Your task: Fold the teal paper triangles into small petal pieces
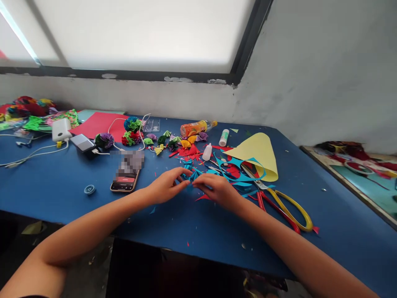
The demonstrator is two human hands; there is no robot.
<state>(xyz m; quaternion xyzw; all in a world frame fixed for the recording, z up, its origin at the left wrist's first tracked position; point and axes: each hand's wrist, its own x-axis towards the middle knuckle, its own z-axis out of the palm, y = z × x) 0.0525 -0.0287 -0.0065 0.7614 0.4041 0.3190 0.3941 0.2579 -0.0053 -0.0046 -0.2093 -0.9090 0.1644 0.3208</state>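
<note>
My left hand (169,185) and my right hand (218,189) meet fingertip to fingertip over the middle of the blue table. Both are closed in a loose pinch. What sits between the fingertips is too small to make out. Pleated blue paper pieces (194,174) lie right behind the fingers, close to both hands. Beside my right hand are a blue paper sheet with round holes (238,179) and large scissors (281,209) with one red and one yellow handle. A small white squeeze bottle (207,152) stands just beyond the hands, among red paper scraps (192,154).
A phone (126,176) and a small round cap (89,189) lie left of my hands. Farther back are paper flowers (132,138), an orange drink bottle (195,128), a glue stick (223,138) and curled yellow paper (263,155). White cables and a power bank (61,129) occupy the left.
</note>
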